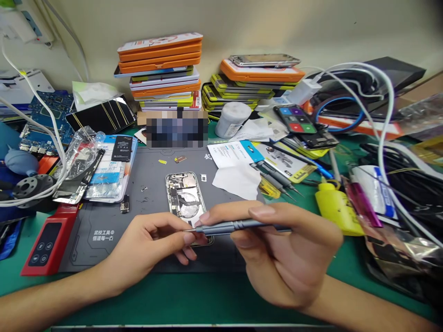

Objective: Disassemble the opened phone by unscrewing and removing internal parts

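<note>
My right hand [287,249] is closed round a slim grey screwdriver [238,225], held nearly level with its tip pointing left. The thumb and forefinger of my left hand [159,242] pinch at the thin metal tip; whether a small part sits there is hidden. Behind my fingers lies an opened phone [187,196], its inside parts and round charging coil showing. My hands cover its lower end. Right of it is a small SIM tray [204,178]. A small loose phone part [125,204] lies to the left on the grey work mat [145,175].
Stacks of orange cases [162,57] stand along the wall. At left are a red device [46,246], a black battery [122,148] and a blue circuit board [48,115]. A white jar [233,120], paper [238,180], yellow bottle [337,210] and white cable [387,106] crowd the right.
</note>
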